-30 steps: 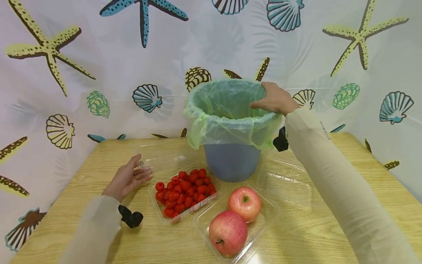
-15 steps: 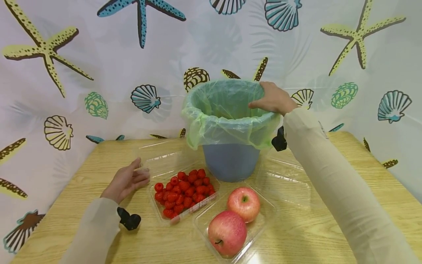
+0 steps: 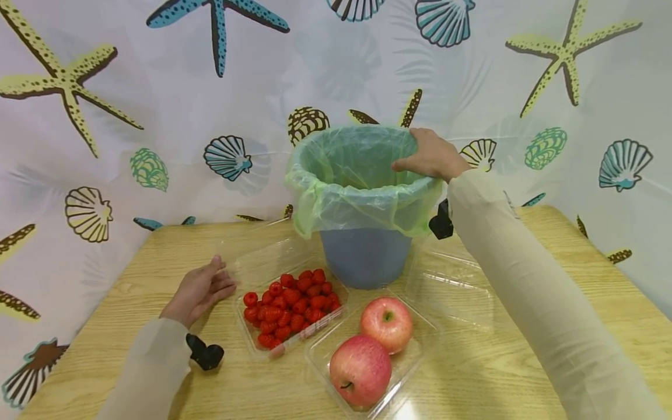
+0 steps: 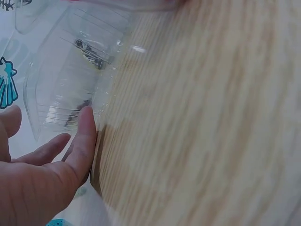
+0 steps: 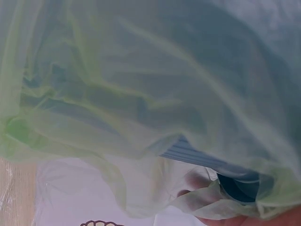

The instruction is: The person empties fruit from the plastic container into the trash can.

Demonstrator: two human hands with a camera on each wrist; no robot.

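Observation:
At the back middle stands a blue trash bin (image 3: 366, 259), lined with a thin green plastic bag (image 3: 362, 210) folded over its rim. My right hand (image 3: 434, 154) grips the rim on the right, thumb inside the bin. In the right wrist view the bag (image 5: 113, 117) covers much of the picture and partly veils the fingers (image 5: 200, 195). My left hand (image 3: 202, 289), fingers relaxed, is beside a clear hinged lid (image 3: 273, 256); whether it touches cannot be told. Raspberries (image 3: 291, 306) fill the clear container below that lid.
Two red apples (image 3: 361, 372) sit in another clear clamshell (image 3: 317, 360) at the front middle, its lid (image 3: 457, 286) spread open to the right. Everything stands on a wooden table (image 3: 241, 391). Behind hangs a curtain (image 3: 336, 64) printed with starfish and shells.
The left hand has shifted slightly toward the person, and the raspberry container's lid has lifted a little. The right hand keeps its grip on the bin; the head view has drifted slightly.

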